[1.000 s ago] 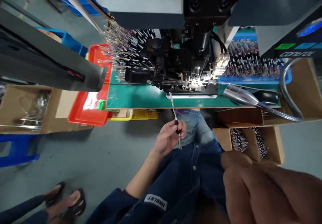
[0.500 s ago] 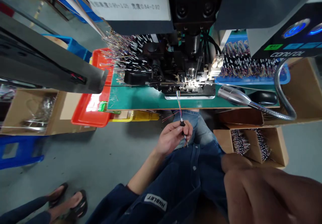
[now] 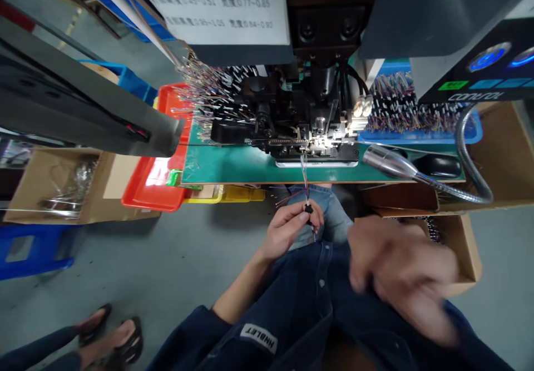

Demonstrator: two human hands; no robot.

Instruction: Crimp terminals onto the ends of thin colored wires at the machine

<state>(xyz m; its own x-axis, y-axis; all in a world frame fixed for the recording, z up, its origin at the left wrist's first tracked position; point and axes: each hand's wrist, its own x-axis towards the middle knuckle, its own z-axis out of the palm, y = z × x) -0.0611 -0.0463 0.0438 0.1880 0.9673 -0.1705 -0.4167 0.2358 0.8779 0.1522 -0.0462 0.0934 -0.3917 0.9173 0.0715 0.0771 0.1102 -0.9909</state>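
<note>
My left hand (image 3: 292, 226) is closed in a pinch around the black part of a wire harness (image 3: 307, 208), just off the table's front edge. Thin coloured wires fan up from it toward the lit working area of a black crimping machine (image 3: 319, 143). A few short wire ends hang below my fingers. My right hand (image 3: 400, 271) is at the lower right, raised in front of my body and smeared by motion; its fingers cannot be made out clearly, nor anything in them.
On the green table (image 3: 233, 165), bundled wires lie left of the machine. A blue tray (image 3: 442, 134) of harnesses and a metal gooseneck lamp (image 3: 387, 161) stand right. A red tray (image 3: 154, 193) juts out left. Cardboard boxes (image 3: 469, 248) sit lower right. Another person's feet (image 3: 125, 335) show lower left.
My right hand has moved left and away from the camera, toward my lap. The left hand keeps its hold on the harness, slightly further right in view.
</note>
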